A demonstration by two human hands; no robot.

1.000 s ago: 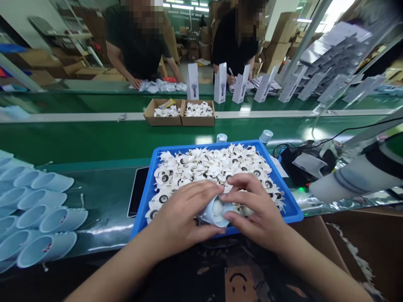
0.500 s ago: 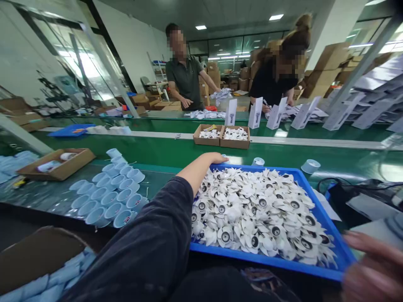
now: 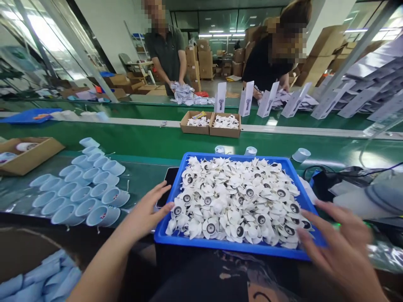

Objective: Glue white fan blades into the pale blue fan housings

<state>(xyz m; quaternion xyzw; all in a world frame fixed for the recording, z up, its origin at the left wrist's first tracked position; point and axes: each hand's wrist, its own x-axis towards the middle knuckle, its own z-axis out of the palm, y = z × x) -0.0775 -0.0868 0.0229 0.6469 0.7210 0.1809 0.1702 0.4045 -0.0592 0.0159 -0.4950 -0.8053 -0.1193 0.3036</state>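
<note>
While our left hand (image 3: 143, 216) was stretched out to the tray's far edge half a second ago, it's now back at the near left corner of the blue tray (image 3: 163, 235), fingers spread, tips touching the rim, holding nothing. Left of it, the pale blue cups (image 3: 85, 191) lie in rows on the tabletop (image 3: 147, 161), mouths toward us; a black phone (image 3: 166, 184) sits just beside the tray's left wall. White fan blades (image 3: 236, 201) fill the tray in a loose heap. The cup we were holding over the tray a second ago is out of both hands. Our right hand (image 3: 341, 247), blurred, is at the tray's near right corner, grip wide and empty. We judge both hands are between pieces, framing the tray.
</note>
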